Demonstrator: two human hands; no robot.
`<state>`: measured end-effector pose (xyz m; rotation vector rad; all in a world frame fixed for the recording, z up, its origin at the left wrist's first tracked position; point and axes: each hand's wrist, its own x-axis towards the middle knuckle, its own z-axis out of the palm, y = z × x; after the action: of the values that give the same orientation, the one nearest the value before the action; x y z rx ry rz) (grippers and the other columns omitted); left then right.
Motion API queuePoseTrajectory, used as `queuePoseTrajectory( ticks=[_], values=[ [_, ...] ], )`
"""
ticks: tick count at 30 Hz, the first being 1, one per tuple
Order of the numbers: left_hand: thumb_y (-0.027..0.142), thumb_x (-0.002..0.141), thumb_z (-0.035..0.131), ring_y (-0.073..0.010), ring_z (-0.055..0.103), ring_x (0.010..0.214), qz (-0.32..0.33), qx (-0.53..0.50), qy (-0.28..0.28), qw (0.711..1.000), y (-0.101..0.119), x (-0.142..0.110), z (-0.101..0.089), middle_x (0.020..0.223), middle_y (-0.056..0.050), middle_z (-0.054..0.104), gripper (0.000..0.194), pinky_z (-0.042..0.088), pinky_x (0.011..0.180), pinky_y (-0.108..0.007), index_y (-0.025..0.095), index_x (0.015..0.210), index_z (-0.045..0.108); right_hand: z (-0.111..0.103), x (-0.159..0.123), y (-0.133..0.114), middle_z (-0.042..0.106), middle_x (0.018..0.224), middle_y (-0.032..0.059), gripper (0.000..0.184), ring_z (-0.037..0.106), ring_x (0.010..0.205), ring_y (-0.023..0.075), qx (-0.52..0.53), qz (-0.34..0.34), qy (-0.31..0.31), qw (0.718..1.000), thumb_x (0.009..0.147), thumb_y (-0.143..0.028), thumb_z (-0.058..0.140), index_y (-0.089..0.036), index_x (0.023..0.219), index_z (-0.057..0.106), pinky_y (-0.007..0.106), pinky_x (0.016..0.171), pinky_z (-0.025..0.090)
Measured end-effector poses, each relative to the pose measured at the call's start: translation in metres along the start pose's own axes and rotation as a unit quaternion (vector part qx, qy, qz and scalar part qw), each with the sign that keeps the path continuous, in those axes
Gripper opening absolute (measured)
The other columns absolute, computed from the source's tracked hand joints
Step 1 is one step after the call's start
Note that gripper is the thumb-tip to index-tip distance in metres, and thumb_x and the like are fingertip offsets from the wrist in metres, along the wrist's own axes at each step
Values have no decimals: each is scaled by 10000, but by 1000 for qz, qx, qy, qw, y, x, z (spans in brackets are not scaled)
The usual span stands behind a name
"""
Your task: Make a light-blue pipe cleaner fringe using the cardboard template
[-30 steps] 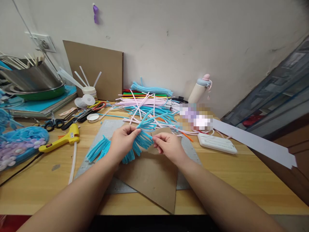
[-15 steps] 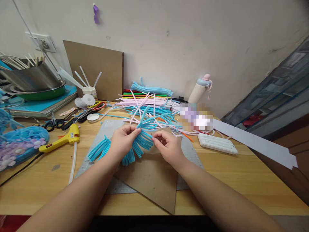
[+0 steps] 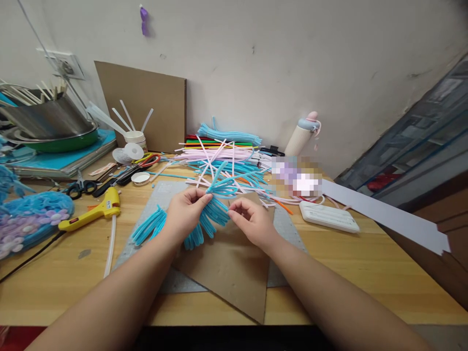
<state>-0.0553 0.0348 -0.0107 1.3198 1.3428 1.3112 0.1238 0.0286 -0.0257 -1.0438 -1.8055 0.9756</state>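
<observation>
My left hand [image 3: 188,209] is closed in a pinch on the middle of a bunch of blue pipe cleaners [image 3: 215,213], which fan out above and below the thumb. At the fan's right edge my right hand [image 3: 252,219] is closed, thumb and forefinger together at the end of one blue pipe cleaner. More blue pipe cleaners [image 3: 148,228] stick out to the left of my left hand. Beneath both hands a piece of brown cardboard [image 3: 234,273] lies slantwise on a grey cutting mat [image 3: 168,190]. My left palm hides part of the bunch.
A yellow glue gun [image 3: 91,210] and black scissors [image 3: 82,188] lie at left. Loose pink and blue pipe cleaners [image 3: 226,158] are heaped at the back. A white power bank [image 3: 329,217] and a bottle [image 3: 302,135] are on the right.
My right hand has shifted slightly left, at the edge of the fan. The left hand keeps its pinch on the blue bunch, almost unmoved.
</observation>
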Motion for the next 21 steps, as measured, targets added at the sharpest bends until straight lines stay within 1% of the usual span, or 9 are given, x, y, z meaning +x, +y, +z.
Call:
queuePoseTrajectory(
  ticks=[1, 3, 6, 7, 9, 13, 17, 19, 21],
  values=[
    [409, 641, 678, -102, 514, 533, -3, -8, -4, 1000, 0, 1, -1, 610, -2, 601, 285, 399, 497, -203, 134, 681, 616, -2, -1, -2, 556, 716, 12, 184, 499, 648, 126, -11, -22, -1, 1000, 811, -348, 496, -184, 761, 564, 245, 596, 390],
    [414, 627, 688, -103, 518, 535, -12, -29, -25, 999, 2, 1, -2, 621, -9, 607, 297, 407, 498, -205, 132, 691, 622, -5, -1, -4, 555, 715, 17, 215, 508, 675, 134, -26, -56, 27, 998, 840, -345, 455, -184, 746, 560, 250, 624, 392],
    [417, 609, 702, -105, 518, 523, -36, -66, -69, 995, 6, 0, -3, 616, -10, 604, 307, 417, 489, -209, 134, 696, 619, -10, 1, -1, 543, 717, 14, 200, 497, 645, 129, -43, -40, 104, 993, 850, -348, 438, -188, 781, 535, 243, 588, 381],
    [413, 608, 705, -103, 514, 513, -45, -77, -79, 993, 7, -1, -3, 606, -7, 599, 304, 417, 482, -208, 136, 692, 614, -11, 2, 1, 547, 734, 15, 190, 494, 636, 128, -55, -29, 115, 991, 846, -354, 446, -190, 805, 532, 241, 572, 375],
    [398, 609, 711, -95, 505, 495, -60, -96, -90, 990, 8, -1, -3, 583, 1, 590, 289, 417, 474, -204, 139, 681, 607, -12, 4, 4, 556, 749, 17, 191, 495, 629, 129, -95, -25, 108, 989, 837, -369, 466, -192, 822, 538, 243, 557, 363],
    [391, 591, 727, -102, 522, 495, -76, -108, -105, 986, 6, -1, -2, 574, 2, 603, 282, 437, 486, -213, 143, 663, 612, -10, 4, 6, 554, 676, 23, 230, 488, 615, 144, -174, -72, 70, 980, 838, -386, 475, -193, 755, 570, 261, 567, 351],
    [396, 584, 732, -140, 583, 587, -49, -88, -82, 992, -1, 1, 0, 681, -31, 666, 309, 481, 568, -250, 143, 747, 658, -9, 1, 4, 588, 699, 40, 253, 509, 654, 158, -195, -113, 34, 974, 863, -339, 448, -194, 712, 589, 275, 606, 353],
    [383, 590, 731, -158, 611, 659, -37, -76, -74, 994, -3, 3, 0, 758, -41, 694, 325, 492, 631, -263, 155, 816, 681, -9, 1, 3, 588, 677, 38, 294, 515, 647, 158, -207, -110, 10, 972, 879, -335, 419, -195, 681, 584, 275, 598, 346],
    [374, 586, 735, -167, 621, 690, -34, -62, -68, 995, -4, 4, 0, 792, -42, 706, 327, 494, 657, -268, 167, 836, 693, -10, 0, 0, 593, 658, 33, 316, 523, 636, 156, -214, -97, -21, 972, 888, -344, 399, -197, 683, 589, 273, 588, 344]
  ],
)
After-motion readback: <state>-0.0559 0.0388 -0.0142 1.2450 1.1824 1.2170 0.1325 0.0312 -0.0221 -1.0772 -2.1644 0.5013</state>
